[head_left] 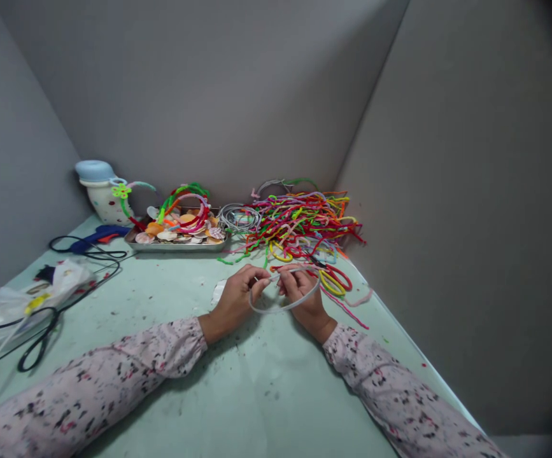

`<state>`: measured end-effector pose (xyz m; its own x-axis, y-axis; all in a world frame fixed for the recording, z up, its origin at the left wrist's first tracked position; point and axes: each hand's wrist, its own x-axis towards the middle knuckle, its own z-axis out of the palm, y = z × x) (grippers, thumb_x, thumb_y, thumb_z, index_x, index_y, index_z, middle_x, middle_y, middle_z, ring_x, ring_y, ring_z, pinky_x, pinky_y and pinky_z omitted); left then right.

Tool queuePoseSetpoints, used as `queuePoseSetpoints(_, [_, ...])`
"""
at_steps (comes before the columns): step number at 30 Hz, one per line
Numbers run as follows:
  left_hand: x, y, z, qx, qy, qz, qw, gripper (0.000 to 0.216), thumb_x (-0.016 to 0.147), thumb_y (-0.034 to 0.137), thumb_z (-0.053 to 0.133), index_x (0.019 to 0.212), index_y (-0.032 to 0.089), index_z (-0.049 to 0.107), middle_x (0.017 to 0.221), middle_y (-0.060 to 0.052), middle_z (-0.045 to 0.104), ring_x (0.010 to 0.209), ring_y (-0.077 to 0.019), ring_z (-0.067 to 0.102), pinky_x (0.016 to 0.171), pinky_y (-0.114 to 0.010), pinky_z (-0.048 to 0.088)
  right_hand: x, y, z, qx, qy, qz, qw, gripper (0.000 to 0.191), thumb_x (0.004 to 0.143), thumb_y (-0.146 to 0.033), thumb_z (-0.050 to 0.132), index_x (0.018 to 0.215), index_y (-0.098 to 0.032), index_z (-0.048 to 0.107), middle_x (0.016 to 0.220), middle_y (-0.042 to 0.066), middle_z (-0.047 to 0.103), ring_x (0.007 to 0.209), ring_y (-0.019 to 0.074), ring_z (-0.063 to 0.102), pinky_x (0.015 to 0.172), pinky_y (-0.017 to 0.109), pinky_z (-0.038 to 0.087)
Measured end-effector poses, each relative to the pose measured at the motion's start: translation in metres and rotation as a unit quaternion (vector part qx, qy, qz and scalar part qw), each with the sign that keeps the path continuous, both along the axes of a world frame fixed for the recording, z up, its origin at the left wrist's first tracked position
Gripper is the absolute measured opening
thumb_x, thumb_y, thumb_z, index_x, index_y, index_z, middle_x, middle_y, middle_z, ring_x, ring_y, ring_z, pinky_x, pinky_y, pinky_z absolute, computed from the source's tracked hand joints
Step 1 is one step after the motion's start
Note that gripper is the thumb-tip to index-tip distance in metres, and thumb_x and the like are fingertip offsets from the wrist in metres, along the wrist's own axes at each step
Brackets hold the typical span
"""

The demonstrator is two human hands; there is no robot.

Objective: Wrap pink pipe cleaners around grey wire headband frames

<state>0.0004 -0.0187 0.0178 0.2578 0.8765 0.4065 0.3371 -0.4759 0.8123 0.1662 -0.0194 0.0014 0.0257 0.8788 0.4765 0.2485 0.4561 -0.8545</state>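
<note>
My left hand (240,294) and my right hand (302,294) meet over the pale green table (256,394), both pinched on a thin grey metal headband (285,306) that curves below my fingers. A pale pipe cleaner end (276,276) runs between my fingertips at the band's top. Just behind my hands lies a big tangle of coloured pipe cleaners (304,222).
A metal tray (175,245) with shells and finished wrapped headbands sits at the back. Bare grey headbands (240,217) lie beside it. A white-and-blue jar (101,191), a blue glue gun (101,235), black cables, scissors (37,346) and a plastic bag (32,296) lie left. Grey walls enclose the table.
</note>
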Motion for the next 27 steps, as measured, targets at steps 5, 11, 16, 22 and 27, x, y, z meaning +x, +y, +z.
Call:
queuePoseSetpoints(5, [0.0011, -0.0012, 0.0004, -0.019, 0.011, -0.012, 1.0, 0.02, 0.088, 0.03, 0.047, 0.088, 0.018, 0.063, 0.086, -0.003, 0.062, 0.073, -0.0135, 0.053, 0.063, -0.023, 0.04, 0.0008, 0.0017, -0.0019, 0.001, -0.017, -0.005, 1.0, 0.021, 0.089, -0.037, 0.05, 0.09, -0.02, 0.062, 0.069, 0.001, 0.06, 0.058, 0.0147, 0.057, 0.056, 0.026, 0.047])
queuePoseSetpoints(11, [0.0019, -0.0006, -0.0013, -0.025, 0.018, -0.016, 0.999, 0.018, 0.088, 0.029, 0.045, 0.086, 0.017, 0.06, 0.079, -0.002, 0.06, 0.069, -0.013, 0.051, 0.06, -0.023, 0.038, 0.0002, 0.0027, -0.0019, -0.008, -0.018, -0.009, 1.0, 0.024, 0.087, -0.04, 0.051, 0.089, -0.02, 0.063, 0.068, 0.002, 0.063, 0.061, 0.0162, 0.059, 0.053, 0.026, 0.047])
queuePoseSetpoints(16, [0.0029, -0.0001, -0.0042, -0.055, -0.021, -0.03, 0.998, 0.019, 0.088, 0.032, 0.046, 0.091, 0.017, 0.058, 0.079, -0.001, 0.059, 0.068, -0.0117, 0.049, 0.06, -0.022, 0.038, -0.0007, 0.0032, -0.0032, -0.036, 0.01, -0.002, 0.999, 0.027, 0.088, -0.042, 0.049, 0.086, -0.018, 0.062, 0.067, 0.002, 0.062, 0.056, 0.0138, 0.056, 0.051, 0.024, 0.045])
queuePoseSetpoints(22, [0.0037, -0.0015, -0.0008, -0.08, -0.034, -0.029, 0.996, 0.02, 0.087, 0.034, 0.047, 0.088, 0.017, 0.059, 0.07, 0.001, 0.056, 0.065, -0.012, 0.048, 0.057, -0.022, 0.038, -0.0013, 0.0024, -0.0026, -0.047, 0.041, 0.012, 0.998, 0.027, 0.088, -0.043, 0.05, 0.086, -0.018, 0.06, 0.067, 0.0, 0.059, 0.054, 0.0126, 0.055, 0.05, 0.024, 0.045])
queuePoseSetpoints(27, [0.0026, 0.0, -0.0011, -0.066, -0.017, -0.027, 0.997, 0.019, 0.087, 0.032, 0.047, 0.085, 0.017, 0.059, 0.07, 0.001, 0.056, 0.066, -0.0124, 0.048, 0.059, -0.023, 0.038, 0.0001, 0.003, -0.0032, -0.046, 0.016, 0.009, 0.999, 0.028, 0.089, -0.043, 0.048, 0.085, -0.018, 0.06, 0.064, 0.0, 0.059, 0.054, 0.0131, 0.055, 0.051, 0.024, 0.045])
